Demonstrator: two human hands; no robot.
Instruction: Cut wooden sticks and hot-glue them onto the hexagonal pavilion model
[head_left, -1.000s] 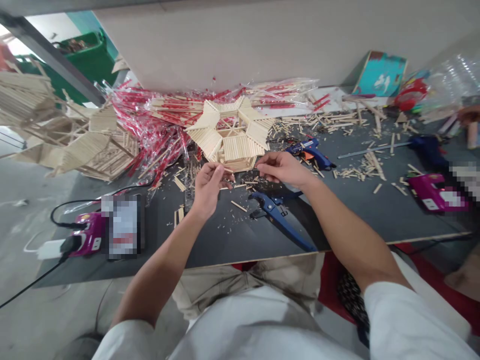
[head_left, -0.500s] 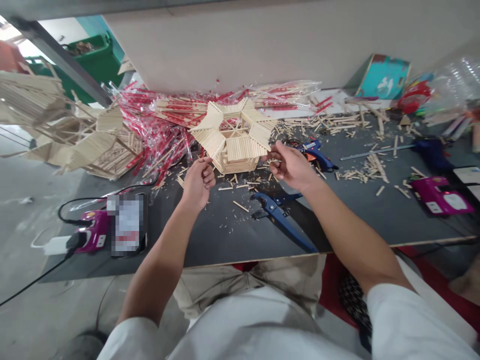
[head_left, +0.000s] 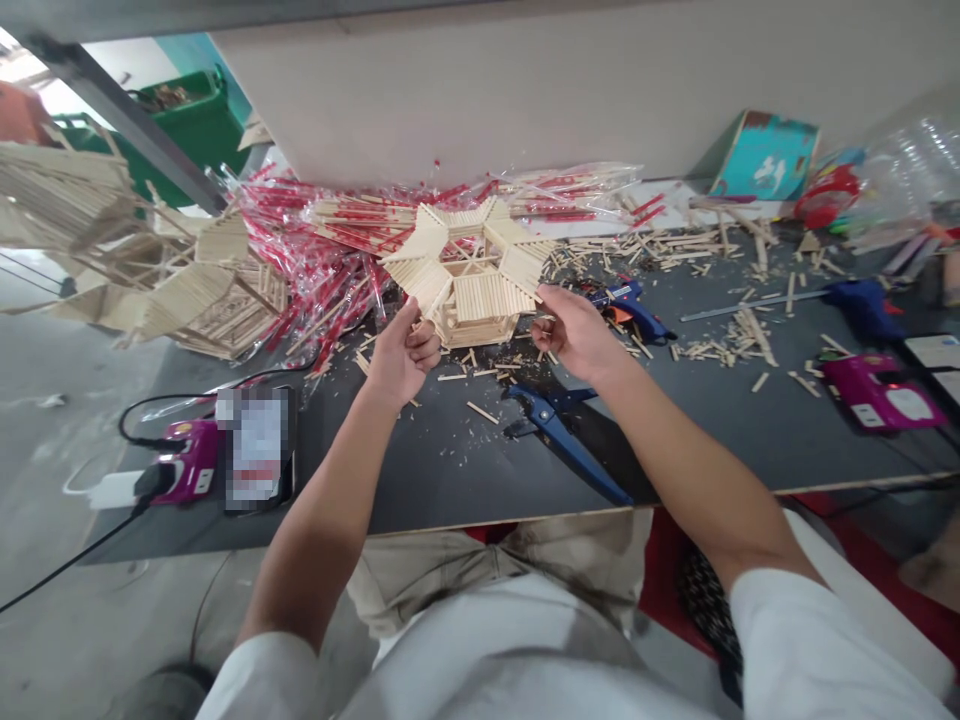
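A small pavilion-like model point(head_left: 491, 294) made of pale wooden sticks stands on the dark table, its slatted roof panels flaring out around an open middle. Its lower left roof corner is pinched by my left hand point(head_left: 406, 358), thumb and forefinger up at the edge, the other fingers curled. On the opposite side my right hand point(head_left: 576, 335) has its fingertips closed at the lower right roof corner. Just in front of the model lies a blue-handled cutter point(head_left: 566, 440), with short stick offcuts point(head_left: 481, 412) scattered around it.
Red-ended sticks in clear plastic point(head_left: 330, 230) heap behind the model. Larger stick models point(head_left: 187, 290) stand at left. A blue glue gun point(head_left: 634, 308) lies beyond my right hand, another point(head_left: 866, 305) farther right. A phone point(head_left: 259, 450) and purple power boxes point(head_left: 885, 390) sit near the front edge point(head_left: 480, 524).
My left hand has shifted slightly up and right, its thumb higher at the roof corner. My right hand has moved slightly left against its corner. The model stays in place.
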